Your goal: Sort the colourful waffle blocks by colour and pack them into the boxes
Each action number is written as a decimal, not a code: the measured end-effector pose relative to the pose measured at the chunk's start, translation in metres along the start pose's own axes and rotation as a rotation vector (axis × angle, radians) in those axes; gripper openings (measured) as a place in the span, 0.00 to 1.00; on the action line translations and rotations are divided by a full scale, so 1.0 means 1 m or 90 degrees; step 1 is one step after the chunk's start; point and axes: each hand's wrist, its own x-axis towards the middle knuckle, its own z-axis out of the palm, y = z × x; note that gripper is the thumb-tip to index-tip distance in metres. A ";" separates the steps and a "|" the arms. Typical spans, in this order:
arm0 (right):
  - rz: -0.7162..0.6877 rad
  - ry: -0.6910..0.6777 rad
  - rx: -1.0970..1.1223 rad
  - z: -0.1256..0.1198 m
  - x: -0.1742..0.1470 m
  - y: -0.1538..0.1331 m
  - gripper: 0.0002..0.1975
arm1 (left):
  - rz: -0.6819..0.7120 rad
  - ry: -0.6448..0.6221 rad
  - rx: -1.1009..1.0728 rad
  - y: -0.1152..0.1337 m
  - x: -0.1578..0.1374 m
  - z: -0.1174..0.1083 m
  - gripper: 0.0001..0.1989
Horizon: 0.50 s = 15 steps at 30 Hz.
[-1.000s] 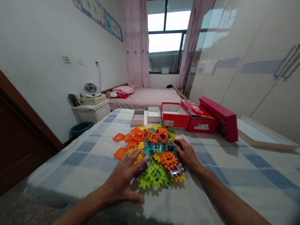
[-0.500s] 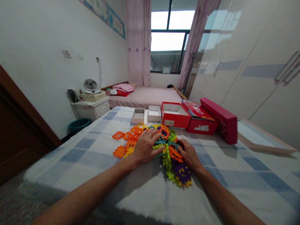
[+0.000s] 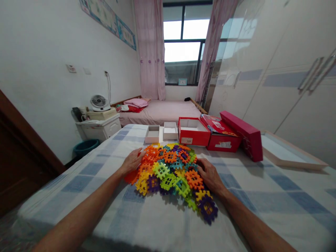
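Observation:
A loose heap of plastic interlocking gear-shaped building pieces (image 3: 169, 181) lies on the checked bedcover, in orange, yellow, green, teal and purple. Many have square window-like cut-outs. My left hand (image 3: 133, 161) rests against the heap's left edge beside the orange pieces, fingers stretched out and holding nothing. On the opposite side, my right hand (image 3: 210, 175) touches the heap next to an orange piece (image 3: 194, 179), its fingers loosely bent and apart, the tips partly hidden. A purple piece (image 3: 208, 209) with a yellow middle lies at the heap's near right end.
Behind the heap stand two small white boxes (image 3: 152, 134), an open red box (image 3: 193, 132) and another red box (image 3: 224, 141). A long dark pink lid (image 3: 243, 134) leans there, with a shallow tray (image 3: 294, 154) farther right. The bedcover (image 3: 102, 196) is blue and white.
My left hand has moved left from over the heap to its left edge, uncovering the middle pieces. Pieces are shifted closer together. My right hand stays at the right side.

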 end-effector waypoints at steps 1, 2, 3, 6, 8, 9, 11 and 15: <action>0.002 0.002 0.000 0.000 0.000 -0.001 0.14 | 0.024 -0.010 -0.061 0.009 -0.001 0.003 0.29; 0.003 0.003 0.002 -0.001 0.000 -0.001 0.14 | 0.047 -0.019 -0.111 0.018 -0.002 0.006 0.29; 0.004 0.005 0.007 -0.001 0.000 -0.002 0.14 | 0.060 -0.025 -0.153 0.028 -0.003 0.009 0.29; 0.035 0.028 0.029 -0.004 0.001 -0.006 0.14 | 0.049 -0.036 -0.240 0.054 -0.006 0.013 0.32; 0.071 0.054 0.045 -0.006 0.002 -0.008 0.15 | 0.066 -0.049 -0.268 0.071 -0.009 0.015 0.32; 0.087 0.066 0.052 -0.007 0.003 -0.008 0.14 | 0.087 -0.049 -0.269 0.080 -0.011 0.015 0.30; 0.104 0.082 0.066 -0.009 0.003 -0.009 0.14 | 0.143 -0.033 -0.253 0.098 -0.017 0.013 0.27; 0.105 0.093 0.078 -0.011 0.003 -0.009 0.13 | 0.294 -0.043 -0.229 0.134 -0.031 0.004 0.25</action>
